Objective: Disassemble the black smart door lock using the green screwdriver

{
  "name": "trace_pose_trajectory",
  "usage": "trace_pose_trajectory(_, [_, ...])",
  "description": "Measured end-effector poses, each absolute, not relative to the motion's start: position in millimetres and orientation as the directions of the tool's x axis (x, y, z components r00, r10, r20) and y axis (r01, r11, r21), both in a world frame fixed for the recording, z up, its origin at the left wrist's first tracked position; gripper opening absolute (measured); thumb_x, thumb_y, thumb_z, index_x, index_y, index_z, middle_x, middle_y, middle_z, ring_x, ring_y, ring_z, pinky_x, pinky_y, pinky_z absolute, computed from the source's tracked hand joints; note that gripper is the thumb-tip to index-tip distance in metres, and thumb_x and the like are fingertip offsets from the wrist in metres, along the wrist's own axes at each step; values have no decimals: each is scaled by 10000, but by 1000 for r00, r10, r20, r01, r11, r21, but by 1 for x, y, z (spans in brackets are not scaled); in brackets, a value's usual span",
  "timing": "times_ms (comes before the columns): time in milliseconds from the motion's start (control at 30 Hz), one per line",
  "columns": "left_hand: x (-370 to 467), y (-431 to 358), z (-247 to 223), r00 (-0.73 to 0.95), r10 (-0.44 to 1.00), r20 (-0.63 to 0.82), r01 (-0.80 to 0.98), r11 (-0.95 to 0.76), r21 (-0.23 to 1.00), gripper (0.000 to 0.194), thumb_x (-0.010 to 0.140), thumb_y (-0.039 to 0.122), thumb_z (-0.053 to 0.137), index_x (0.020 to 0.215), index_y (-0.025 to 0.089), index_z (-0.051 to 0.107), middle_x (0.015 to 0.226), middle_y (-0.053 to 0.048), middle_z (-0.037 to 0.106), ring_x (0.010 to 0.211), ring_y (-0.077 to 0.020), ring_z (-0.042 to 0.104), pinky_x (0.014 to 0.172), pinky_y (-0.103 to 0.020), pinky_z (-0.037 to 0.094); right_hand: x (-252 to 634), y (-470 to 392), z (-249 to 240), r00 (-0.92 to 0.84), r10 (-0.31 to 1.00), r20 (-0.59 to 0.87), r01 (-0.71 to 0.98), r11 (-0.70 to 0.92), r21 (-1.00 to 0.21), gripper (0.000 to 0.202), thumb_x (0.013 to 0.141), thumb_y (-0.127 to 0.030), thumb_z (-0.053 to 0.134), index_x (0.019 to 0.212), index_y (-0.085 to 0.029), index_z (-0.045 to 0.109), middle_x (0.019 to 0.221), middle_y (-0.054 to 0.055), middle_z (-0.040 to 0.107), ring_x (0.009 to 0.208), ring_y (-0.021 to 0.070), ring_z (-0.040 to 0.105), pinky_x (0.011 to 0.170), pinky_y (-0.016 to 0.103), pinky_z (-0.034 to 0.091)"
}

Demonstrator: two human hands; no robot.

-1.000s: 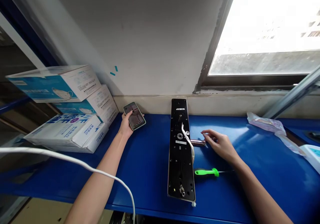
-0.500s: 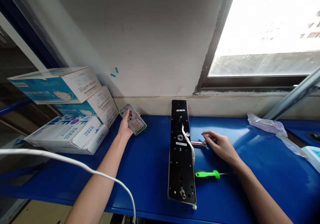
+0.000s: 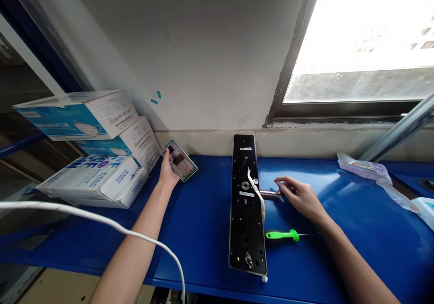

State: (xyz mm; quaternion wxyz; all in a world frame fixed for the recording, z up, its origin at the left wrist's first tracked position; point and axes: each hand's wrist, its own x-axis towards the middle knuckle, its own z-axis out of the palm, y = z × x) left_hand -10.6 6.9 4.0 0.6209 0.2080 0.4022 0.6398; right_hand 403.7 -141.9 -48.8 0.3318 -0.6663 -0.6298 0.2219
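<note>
My left hand (image 3: 168, 170) is wrapped round a phone (image 3: 181, 163) with a lit screen, its thumb over the upper left of the glass. Right of centre lies a long black lock plate (image 3: 244, 222) with a white cable (image 3: 257, 191) across it. A shiny handle (image 3: 270, 194) sticks out from the plate's right side. At the handle's end is my right hand (image 3: 298, 196), fingers bent and closed near the tip; whether they grip it is hard to see. Below that hand lies a green screwdriver (image 3: 282, 235), pointing right.
Stacked mask boxes (image 3: 76, 123) and white cartons (image 3: 91, 179) stand at the left. A thick white cord (image 3: 111, 225) crosses the lower left foreground. Plastic packets (image 3: 364, 168) lie at the back right of the blue table (image 3: 203, 258), below a window.
The phone's screen picture has changed, and my left thumb has shifted left towards the phone's upper left edge. My right hand looks nearly unchanged.
</note>
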Motion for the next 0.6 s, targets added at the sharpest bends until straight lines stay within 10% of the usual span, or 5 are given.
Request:
trace_pose_trajectory(133, [-13,7,3,-243,951,-189,-505,43,862,496,873,455,764,1275,209,605,951,-77,752,802,-213,761,786,-348,628,404,-141,-49,108,986,124,688,16,-726,312,996,-418,607,1204,-189,649,1195,71,680,989,189,681,862,388,598])
trace_pose_trajectory(267, [-20,10,0,-363,919,-151,-317,31,948,948,681,318,940,1452,343,387,1006,-39,719,819,-211,746,787,-359,623,404,-141,-51,109,986,128,675,21,-737,315,996,-417,607,1211,-191,647,1210,74,676,1003,193,680,872,394,597])
trace_pose_trajectory(600, [-38,17,8,-423,869,257,328,-118,937,1256,537,304,975,1567,323,256,1606,-167,349,1479,-419,361,1224,-581,291,403,-140,-52,97,984,152,651,53,-757,324,994,-412,612,1230,-192,640,1237,80,668,1031,201,677,893,409,593])
